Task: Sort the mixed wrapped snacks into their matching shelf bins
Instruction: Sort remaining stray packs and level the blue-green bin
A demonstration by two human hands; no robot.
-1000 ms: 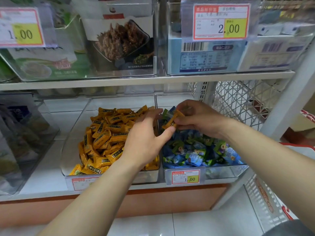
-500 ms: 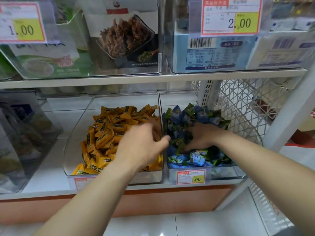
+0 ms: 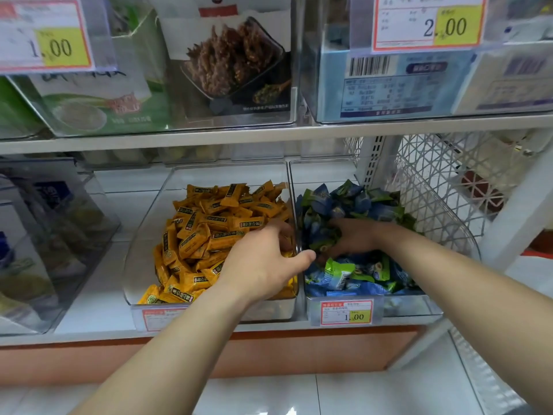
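The left price tag [image 3: 45, 34], at the upper shelf's left end, reads 1.00 on a yellow patch. The right price tag [image 3: 428, 23], at that shelf's right end, reads 2.00, also on yellow. The bin tag [image 3: 346, 313], on the front edge of the lower shelf's right bin [image 3: 419, 307], reads 1.00. The blue box [image 3: 389, 85] under the 2.00 tag bears a barcode. Its print is too blurred to read, as are the characters on the orange wrappers [image 3: 221, 223].

Bare left forearm [image 3: 179, 339], bare right forearm [image 3: 466, 289], bare left hand [image 3: 263, 265], bare right hand [image 3: 356, 238]
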